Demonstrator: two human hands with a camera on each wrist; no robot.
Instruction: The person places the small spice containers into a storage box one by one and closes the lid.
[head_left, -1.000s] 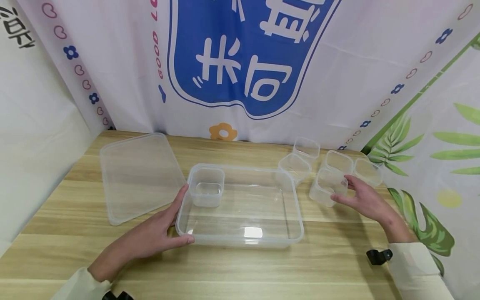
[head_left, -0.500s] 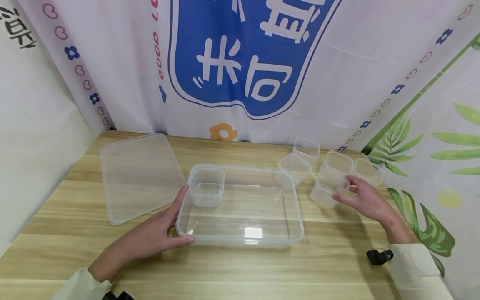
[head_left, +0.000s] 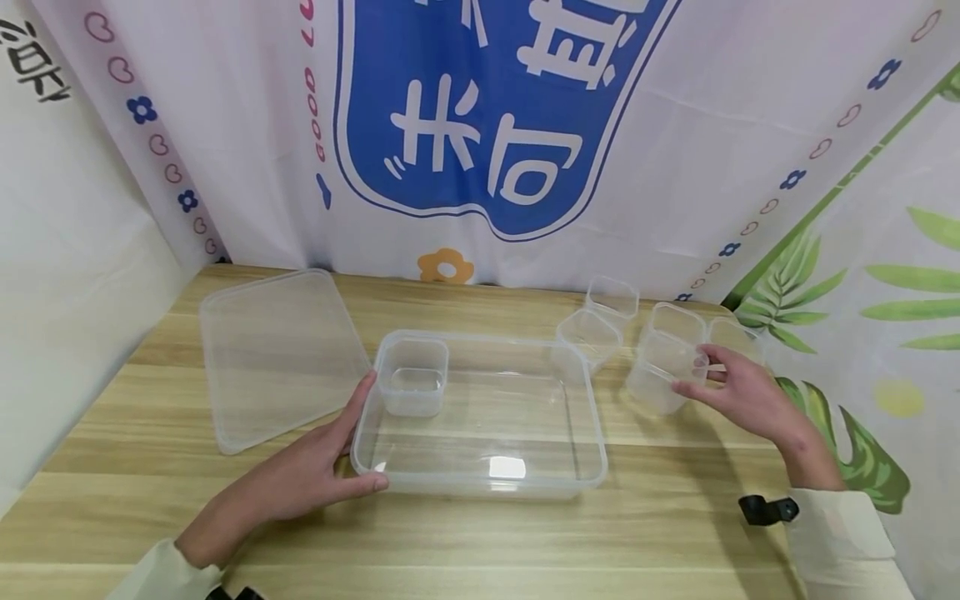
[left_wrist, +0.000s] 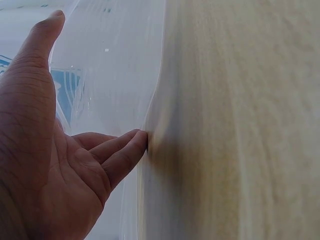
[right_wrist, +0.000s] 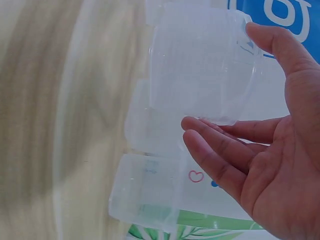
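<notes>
My left hand [head_left: 311, 467] touches the left end of a large clear plastic container [head_left: 480, 481], its thumb by the front corner and its fingers along the side wall. In the left wrist view the thumb [left_wrist: 42, 42] and fingers are extended. Inside the large container, a small clear container [head_left: 414, 393] stands in the far left corner. At the right, my right hand [head_left: 738, 393] holds another small clear container [head_left: 658, 387] between thumb and fingers. In the right wrist view this small container [right_wrist: 202, 65] is gripped at one side, in front of other small ones.
A flat translucent lid [head_left: 285, 358] lies left of the large container. Two small containers [head_left: 590, 335] stand behind its right end. More small containers [head_left: 677, 323] sit beside the right hand. A printed curtain [head_left: 675, 167] hangs behind the wooden table [head_left: 450, 542].
My right hand has moved slightly right, and the small container it holds has shifted right with it, away from the large container. My left hand keeps its place.
</notes>
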